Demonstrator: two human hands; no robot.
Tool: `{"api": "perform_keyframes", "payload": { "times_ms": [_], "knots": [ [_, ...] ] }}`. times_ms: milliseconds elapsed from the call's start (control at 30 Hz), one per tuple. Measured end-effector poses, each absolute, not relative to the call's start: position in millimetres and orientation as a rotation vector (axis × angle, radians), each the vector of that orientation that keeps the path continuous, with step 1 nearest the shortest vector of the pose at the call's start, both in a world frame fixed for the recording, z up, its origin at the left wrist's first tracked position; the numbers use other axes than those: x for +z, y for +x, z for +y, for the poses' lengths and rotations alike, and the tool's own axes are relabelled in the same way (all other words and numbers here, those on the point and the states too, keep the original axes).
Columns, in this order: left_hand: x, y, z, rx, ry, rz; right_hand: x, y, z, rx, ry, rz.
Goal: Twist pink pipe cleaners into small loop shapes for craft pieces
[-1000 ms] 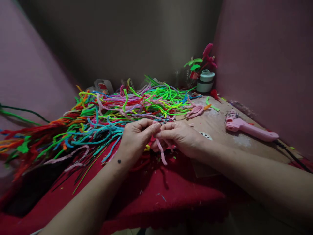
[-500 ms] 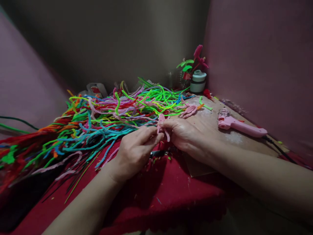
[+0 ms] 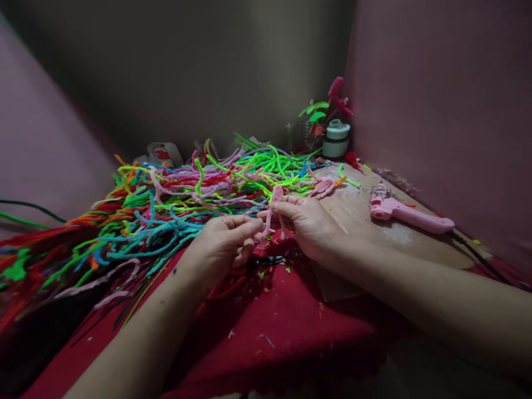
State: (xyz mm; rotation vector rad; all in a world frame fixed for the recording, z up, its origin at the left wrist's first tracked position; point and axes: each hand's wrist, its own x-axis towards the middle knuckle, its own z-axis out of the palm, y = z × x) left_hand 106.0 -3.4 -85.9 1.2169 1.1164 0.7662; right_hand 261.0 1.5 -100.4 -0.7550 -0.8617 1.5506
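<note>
Between thumb and fingers, my right hand [image 3: 307,224] pinches a folded pink pipe cleaner [image 3: 277,194], its rounded loop sticking up and its loose ends hanging down. My left hand [image 3: 224,241] is at its left, fingers closed by one hanging strand; the exact contact at the fingertips is partly hidden. Behind the hands lies a large heap of pipe cleaners [image 3: 249,169] in many colours. Another looped pink pipe cleaner piece [image 3: 323,188] rests on the board [image 3: 353,205], just beyond my right hand.
A pink glue gun [image 3: 409,213] with a black cord lies on the board at right. A pale lidded jar [image 3: 336,138] stands at the back beside pipe-cleaner flowers [image 3: 338,100]. Scraps dot the red cloth [image 3: 282,332], and a dark tool [image 3: 270,260] lies under the hands.
My left hand has drawn back slightly to the left, widening the gap between the hands. The pink pipe cleaner in my right hand has risen a little and shifted right.
</note>
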Motion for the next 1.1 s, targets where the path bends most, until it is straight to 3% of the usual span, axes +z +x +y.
{"api": "perform_keyframes", "payload": {
  "times_ms": [167, 267, 400, 600, 733, 1100],
  "knots": [
    [-88.7, 121.6, -13.0, 0.767, 1.238, 1.122, -102.7, 257.4, 2.8, 1.591, -0.761, -0.837],
    [-88.6, 128.0, -17.5, 0.923, 1.461, 1.146, -103.3, 257.2, 5.3, 1.624, -0.771, -0.774],
    [-86.2, 120.9, -16.1, 0.846, 1.784, 1.164, -102.9, 261.6, 9.0, 1.701, -0.787, -0.689],
    [-93.8, 106.6, -6.7, 1.222, 2.510, 1.056, -99.4, 264.9, 8.9, 1.739, -0.784, -0.707],
    [-98.4, 107.2, -6.2, 1.157, 2.893, 0.891, -101.3, 260.9, 8.3, 1.790, -0.765, -0.691],
    [-94.9, 98.8, -4.8, 0.986, 3.014, 0.763, -113.6, 258.5, 10.5, 1.878, -0.713, -0.696]
  ]
}}
